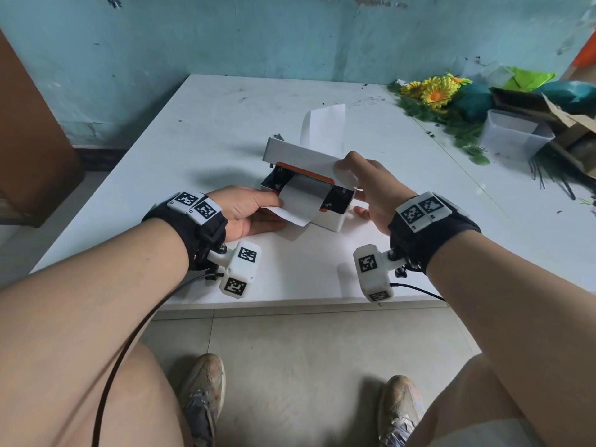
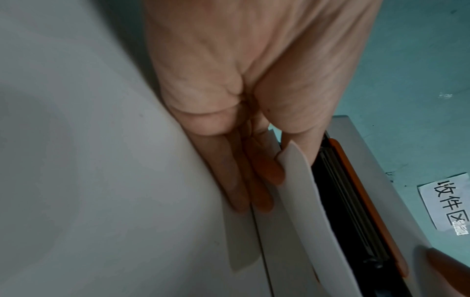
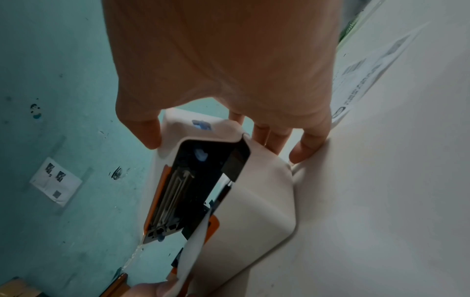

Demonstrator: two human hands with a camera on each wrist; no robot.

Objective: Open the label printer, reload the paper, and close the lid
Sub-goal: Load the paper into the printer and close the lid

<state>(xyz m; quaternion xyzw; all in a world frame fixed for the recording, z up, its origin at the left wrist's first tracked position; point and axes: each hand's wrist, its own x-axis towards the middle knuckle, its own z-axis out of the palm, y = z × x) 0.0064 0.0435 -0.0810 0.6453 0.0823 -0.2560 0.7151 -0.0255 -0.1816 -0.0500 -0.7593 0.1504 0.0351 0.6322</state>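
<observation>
We are looking down at a white desk [image 1: 225, 124] set against a blue-green wall [image 1: 225, 37], with our knees and shoes on the tiled floor [image 1: 306, 366] below its near edge. At the far right of the desk lies a heap of clutter: yellow artificial flowers [image 1: 433, 90], a clear plastic tub [image 1: 512, 133] and a torn cardboard box [image 1: 554, 124].

Near the middle of the desk, toward us, sits the label printer [image 1: 329, 217], a small white box. Its lid [image 1: 300, 154] is raised and tilted back, with an orange trim along its front edge, and the dark inside shows beneath it. A white paper strip [image 1: 298, 203] runs out of the printer's front toward us, and more white paper stands up behind the lid.

Our left hand [image 1: 248, 211] lies at the printer's near left, its thumb and fingers pinching the left edge of the paper strip; the left wrist view shows the fingers [image 2: 254, 184] under the paper and flat on the desk. Our right hand [image 1: 371, 185] is spread around the printer's right end, thumb on the raised lid's right corner and fingers [image 3: 307, 148] reaching down beside the body to the desk.
</observation>
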